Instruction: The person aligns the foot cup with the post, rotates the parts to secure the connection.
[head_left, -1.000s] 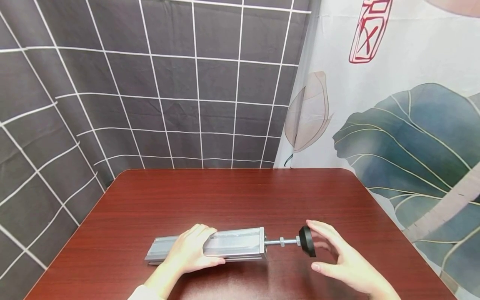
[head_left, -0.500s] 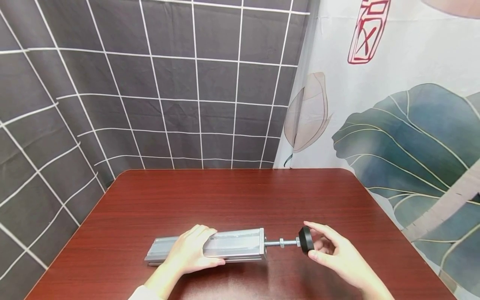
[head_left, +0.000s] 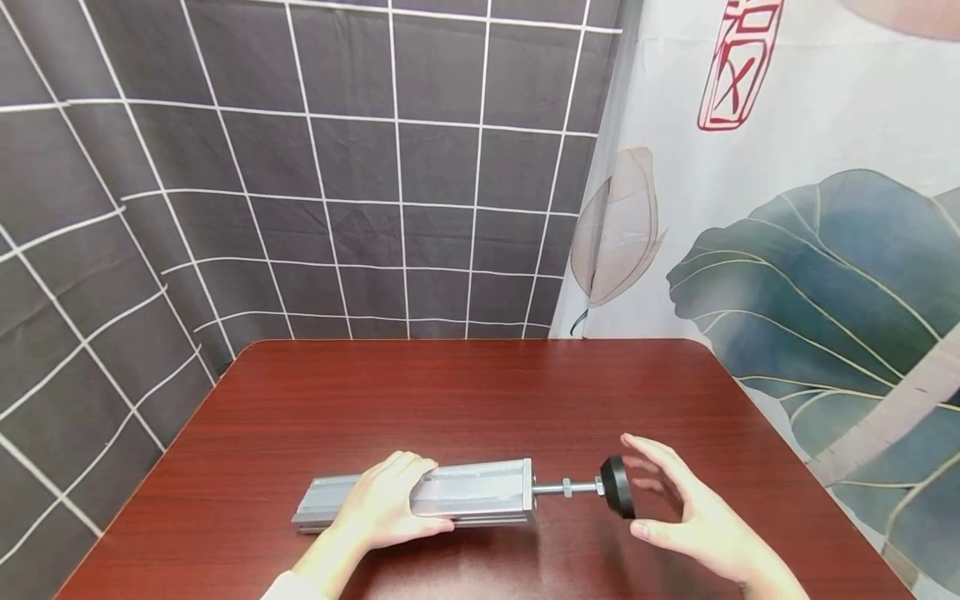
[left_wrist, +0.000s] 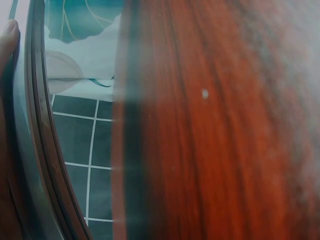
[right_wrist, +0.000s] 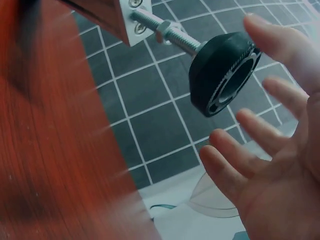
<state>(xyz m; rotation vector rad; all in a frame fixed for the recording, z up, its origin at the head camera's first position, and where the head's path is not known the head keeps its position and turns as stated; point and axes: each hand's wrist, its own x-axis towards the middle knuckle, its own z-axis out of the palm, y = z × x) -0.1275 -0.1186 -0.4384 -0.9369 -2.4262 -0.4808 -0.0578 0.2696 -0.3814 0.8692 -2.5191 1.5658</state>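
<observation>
A silver aluminium profile (head_left: 480, 490) lies crosswise, low over the table, in the head view. My left hand (head_left: 390, 504) grips it near its middle, thumb along the near side and fingers over the top. From its right end plate juts a threaded rod (head_left: 551, 490) with a hex nut, ending in a round black levelling foot (head_left: 617, 487). Just right of that foot is my right hand (head_left: 697, 517), fingers spread and apart from it. The right wrist view shows the hollow, ribbed underside of the foot (right_wrist: 200, 75) facing my right hand (right_wrist: 280, 170).
The red-brown wooden table (head_left: 450, 392) has rounded far corners. Behind it hangs a dark grey curtain (head_left: 345, 167) with white grid lines. A white curtain (head_left: 675, 83) with a lotus print hangs at the right.
Half a second ago my right thumb and fingers were on the black levelling foot; now they have let go, spread and moved slightly right. My left hand stays on the profile.
</observation>
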